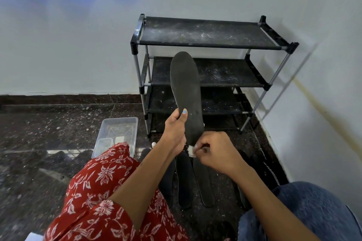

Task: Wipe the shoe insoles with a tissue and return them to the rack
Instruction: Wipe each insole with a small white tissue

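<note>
Left hand [175,133] grips the insole [186,92] upright before the rack [213,45], right hand [213,152] pinches the tissue [191,149] at its heel end; advisable to brace firmly and stroke heel-to-toe under even pressure, leaving no strip unwiped.

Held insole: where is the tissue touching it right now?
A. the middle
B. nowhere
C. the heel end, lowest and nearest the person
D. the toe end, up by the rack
C: the right hand pinches the tissue against the lower end of the insole, just below the left hand.
</note>
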`<action>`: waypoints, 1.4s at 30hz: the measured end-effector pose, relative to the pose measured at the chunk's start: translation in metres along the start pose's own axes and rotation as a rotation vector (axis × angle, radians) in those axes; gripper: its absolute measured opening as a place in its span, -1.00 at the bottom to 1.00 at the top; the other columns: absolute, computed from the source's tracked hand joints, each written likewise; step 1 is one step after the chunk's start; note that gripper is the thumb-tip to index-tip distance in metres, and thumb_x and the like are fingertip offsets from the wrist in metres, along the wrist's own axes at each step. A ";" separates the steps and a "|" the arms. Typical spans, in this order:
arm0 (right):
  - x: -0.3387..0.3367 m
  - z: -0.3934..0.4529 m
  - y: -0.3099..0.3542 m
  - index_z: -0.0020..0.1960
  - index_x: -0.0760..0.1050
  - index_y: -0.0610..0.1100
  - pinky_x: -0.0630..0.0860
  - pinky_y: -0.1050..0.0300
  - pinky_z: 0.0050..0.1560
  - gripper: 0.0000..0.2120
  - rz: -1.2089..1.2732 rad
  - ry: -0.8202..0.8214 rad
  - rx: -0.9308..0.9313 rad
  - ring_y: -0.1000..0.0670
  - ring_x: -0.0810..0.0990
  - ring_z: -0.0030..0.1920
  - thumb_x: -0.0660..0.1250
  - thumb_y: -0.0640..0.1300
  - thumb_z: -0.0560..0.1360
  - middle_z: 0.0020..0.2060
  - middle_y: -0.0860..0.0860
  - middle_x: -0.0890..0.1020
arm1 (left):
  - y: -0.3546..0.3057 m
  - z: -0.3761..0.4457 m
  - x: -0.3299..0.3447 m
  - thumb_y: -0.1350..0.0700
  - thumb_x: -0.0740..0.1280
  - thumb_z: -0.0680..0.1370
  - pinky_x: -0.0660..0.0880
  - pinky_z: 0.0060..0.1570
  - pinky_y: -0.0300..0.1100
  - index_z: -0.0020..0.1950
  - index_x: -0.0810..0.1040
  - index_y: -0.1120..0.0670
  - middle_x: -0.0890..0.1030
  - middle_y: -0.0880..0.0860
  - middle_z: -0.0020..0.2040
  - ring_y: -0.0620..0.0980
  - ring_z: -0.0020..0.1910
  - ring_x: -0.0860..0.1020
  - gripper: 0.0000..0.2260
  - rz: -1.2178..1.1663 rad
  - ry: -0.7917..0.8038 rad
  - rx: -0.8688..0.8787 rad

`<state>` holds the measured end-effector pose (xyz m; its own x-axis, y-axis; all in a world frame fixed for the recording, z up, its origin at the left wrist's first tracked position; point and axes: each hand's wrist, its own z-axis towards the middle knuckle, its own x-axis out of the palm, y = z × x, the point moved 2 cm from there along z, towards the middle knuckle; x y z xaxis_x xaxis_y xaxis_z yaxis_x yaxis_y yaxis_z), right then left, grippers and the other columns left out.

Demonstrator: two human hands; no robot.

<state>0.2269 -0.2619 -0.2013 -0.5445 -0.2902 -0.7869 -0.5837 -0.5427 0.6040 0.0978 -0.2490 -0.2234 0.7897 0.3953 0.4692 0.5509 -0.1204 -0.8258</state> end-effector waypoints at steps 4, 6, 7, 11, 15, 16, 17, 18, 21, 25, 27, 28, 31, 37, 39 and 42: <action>-0.006 0.007 -0.001 -0.25 0.65 -0.14 0.46 0.26 -0.15 -0.86 0.022 -0.203 -0.017 0.09 0.53 -0.21 0.35 -0.33 0.31 -0.28 0.06 0.63 | -0.002 -0.001 0.002 0.16 0.11 0.66 0.54 0.10 0.03 0.09 0.52 0.11 0.62 0.16 0.06 0.14 0.05 0.59 -0.80 0.007 0.010 0.021; -0.002 0.005 -0.001 -0.18 0.66 -0.14 0.45 0.29 -0.08 -0.84 -0.006 -0.172 -0.047 0.09 0.53 -0.17 0.34 -0.31 0.33 -0.22 0.05 0.64 | -0.003 -0.002 0.003 0.16 0.11 0.66 0.57 0.03 0.00 0.11 0.51 0.13 0.62 0.15 0.02 0.11 -0.03 0.60 -0.80 0.002 0.015 0.017; 0.001 0.002 0.000 -0.19 0.65 -0.13 0.48 0.24 -0.08 -0.85 -0.021 -0.097 -0.061 0.08 0.54 -0.18 0.34 -0.29 0.33 -0.23 0.04 0.64 | -0.003 -0.002 0.003 0.16 0.11 0.66 0.57 0.04 0.04 0.14 0.51 0.15 0.62 0.17 0.02 0.15 -0.04 0.60 -0.80 -0.006 0.018 0.006; -0.007 0.005 0.002 -0.32 0.62 -0.13 0.50 0.12 -0.23 -0.89 0.015 -0.092 -0.048 0.05 0.54 -0.31 0.35 -0.29 0.28 -0.34 0.01 0.62 | 0.000 0.000 0.001 0.17 0.11 0.65 0.50 0.17 0.10 0.12 0.53 0.13 0.62 0.19 0.07 0.19 0.07 0.57 -0.79 -0.008 0.020 -0.018; -0.028 0.031 -0.007 -0.04 0.64 -0.21 0.50 0.16 -0.04 -0.77 0.017 -0.442 -0.034 0.01 0.56 -0.10 0.32 -0.39 0.37 -0.11 -0.04 0.64 | 0.006 -0.006 0.004 0.14 0.11 0.65 0.55 0.09 -0.02 0.21 0.53 0.12 0.64 0.16 0.08 0.07 0.04 0.61 -0.76 0.025 0.121 -0.074; -0.028 0.033 -0.008 0.00 0.64 -0.21 0.50 0.15 0.01 -0.74 -0.020 -0.433 -0.029 0.00 0.55 -0.05 0.31 -0.40 0.38 -0.07 -0.04 0.64 | 0.007 -0.008 0.005 0.14 0.11 0.65 0.55 0.09 -0.01 0.22 0.52 0.13 0.63 0.16 0.09 0.06 0.03 0.62 -0.75 0.027 0.140 -0.091; -0.025 0.034 -0.009 0.00 0.63 -0.21 0.48 0.16 0.04 -0.73 -0.060 -0.396 -0.033 0.00 0.54 -0.03 0.30 -0.41 0.37 -0.06 -0.04 0.63 | 0.007 -0.009 0.005 0.14 0.11 0.65 0.54 0.09 -0.01 0.22 0.52 0.13 0.63 0.18 0.09 0.06 0.02 0.61 -0.75 0.033 0.144 -0.100; -0.021 0.032 -0.009 -0.02 0.64 -0.20 0.46 0.18 0.04 -0.74 -0.096 -0.345 -0.045 0.00 0.54 -0.05 0.31 -0.40 0.36 -0.08 -0.03 0.63 | 0.007 -0.010 0.006 0.14 0.10 0.66 0.53 0.08 -0.03 0.19 0.51 0.15 0.61 0.20 0.09 0.06 0.00 0.61 -0.76 0.039 0.138 -0.098; -0.008 0.020 -0.006 -0.23 0.65 -0.16 0.47 0.18 -0.12 -0.87 -0.079 -0.104 -0.038 0.03 0.55 -0.20 0.36 -0.33 0.31 -0.24 0.00 0.62 | 0.007 -0.005 0.003 0.16 0.09 0.66 0.50 0.12 -0.07 0.19 0.48 0.19 0.56 0.24 0.16 0.07 0.01 0.58 -0.77 0.026 0.089 -0.057; -0.016 0.018 -0.006 -0.29 0.63 -0.17 0.42 0.28 -0.22 -0.87 0.029 -0.183 0.004 0.14 0.49 -0.30 0.36 -0.35 0.31 -0.33 0.08 0.58 | 0.008 -0.002 0.003 0.14 0.08 0.66 0.51 0.17 0.00 0.27 0.45 0.21 0.58 0.23 0.17 0.13 0.10 0.58 -0.72 0.005 0.079 -0.058; -0.024 0.021 -0.007 -0.17 0.65 -0.19 0.44 0.28 -0.06 -0.80 -0.019 -0.371 -0.055 0.09 0.52 -0.16 0.33 -0.41 0.33 -0.21 0.02 0.63 | 0.007 -0.004 0.005 0.12 0.07 0.67 0.55 0.05 -0.04 0.23 0.48 0.18 0.60 0.20 0.10 0.08 0.00 0.60 -0.74 0.025 0.101 -0.065; -0.024 0.022 -0.007 -0.10 0.65 -0.20 0.44 0.28 0.00 -0.76 -0.049 -0.387 -0.076 0.06 0.53 -0.10 0.31 -0.42 0.34 -0.15 0.00 0.64 | 0.007 -0.004 0.006 0.12 0.07 0.67 0.55 0.02 -0.06 0.21 0.49 0.17 0.61 0.18 0.08 0.06 -0.02 0.61 -0.74 0.034 0.108 -0.068; -0.012 0.017 -0.006 -0.05 0.65 -0.19 0.45 0.21 0.04 -0.74 -0.103 -0.211 -0.072 -0.01 0.54 -0.05 0.31 -0.40 0.34 -0.10 -0.02 0.63 | 0.007 -0.003 0.005 0.14 0.08 0.66 0.50 0.15 -0.03 0.22 0.48 0.19 0.58 0.21 0.13 0.09 0.03 0.58 -0.75 0.042 0.083 -0.050; 0.001 -0.004 -0.005 -0.19 0.66 -0.11 0.55 0.17 -0.06 -0.86 -0.048 0.189 0.075 0.12 0.60 -0.16 0.37 -0.29 0.35 -0.19 0.05 0.67 | 0.004 0.000 -0.002 0.12 0.06 0.67 0.56 0.06 0.09 0.27 0.46 0.17 0.59 0.23 0.16 0.22 0.05 0.59 -0.72 0.001 0.027 -0.063; -0.010 -0.005 -0.004 -0.24 0.66 -0.12 0.49 0.31 -0.21 -0.86 0.055 0.090 0.114 0.18 0.57 -0.27 0.38 -0.31 0.34 -0.26 0.07 0.64 | 0.005 0.000 -0.001 0.13 0.06 0.67 0.52 0.13 0.08 0.27 0.45 0.18 0.57 0.24 0.19 0.22 0.13 0.56 -0.72 -0.017 0.026 -0.057; -0.020 0.002 -0.003 -0.16 0.67 -0.17 0.40 0.41 -0.18 -0.79 0.131 -0.241 0.035 0.20 0.52 -0.27 0.32 -0.39 0.36 -0.21 0.05 0.62 | 0.007 0.001 0.003 0.14 0.08 0.66 0.47 0.23 -0.01 0.24 0.48 0.17 0.58 0.19 0.19 0.14 0.19 0.55 -0.74 0.007 0.045 -0.039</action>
<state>0.2389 -0.2528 -0.1870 -0.7419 -0.1585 -0.6516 -0.5169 -0.4839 0.7062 0.1034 -0.2481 -0.2277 0.8044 0.3533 0.4776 0.5547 -0.1592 -0.8167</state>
